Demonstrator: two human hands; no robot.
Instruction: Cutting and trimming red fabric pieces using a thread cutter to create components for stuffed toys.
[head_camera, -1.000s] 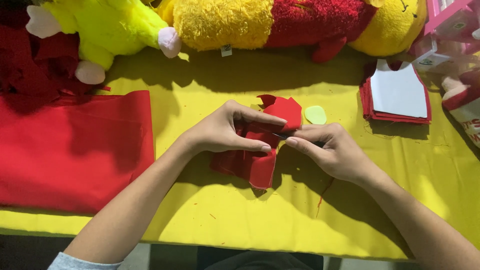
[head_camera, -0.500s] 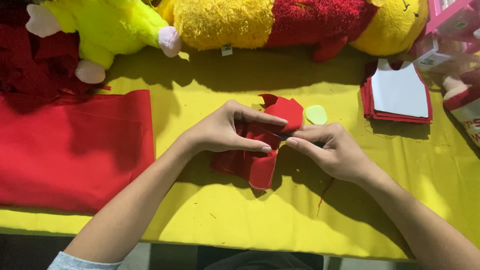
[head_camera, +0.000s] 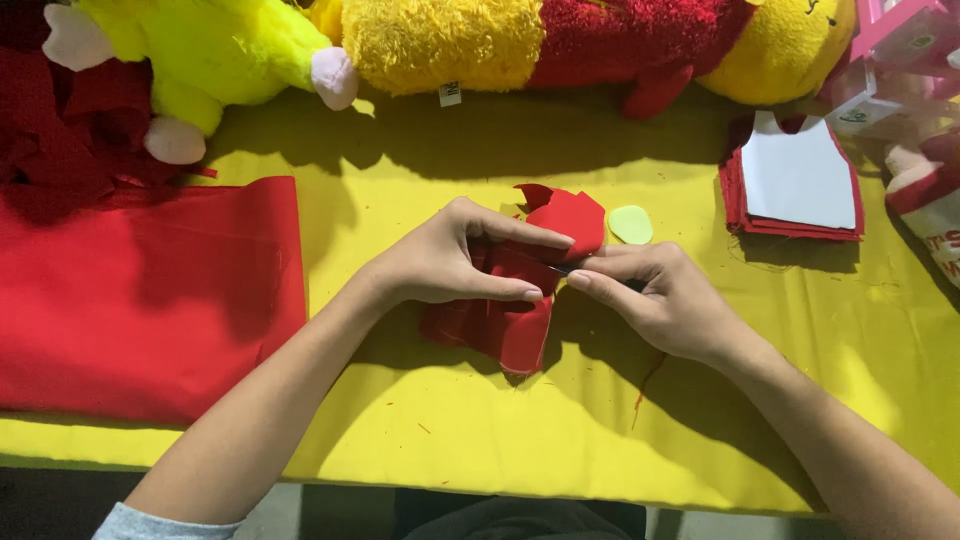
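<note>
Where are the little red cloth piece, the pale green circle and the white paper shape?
red cloth piece (head_camera: 510, 325): head view, on its lower folded part.
pale green circle (head_camera: 630, 224): head view, at its middle.
white paper shape (head_camera: 797, 182): head view, on its flat middle, atop a red stack.

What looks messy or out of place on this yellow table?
Little stands out. A loose red thread trails on the yellow cloth below the right hand, with tiny red scraps near it. The left hand and right hand pinch a small red piece; everything else lies flat and tidy.
</note>
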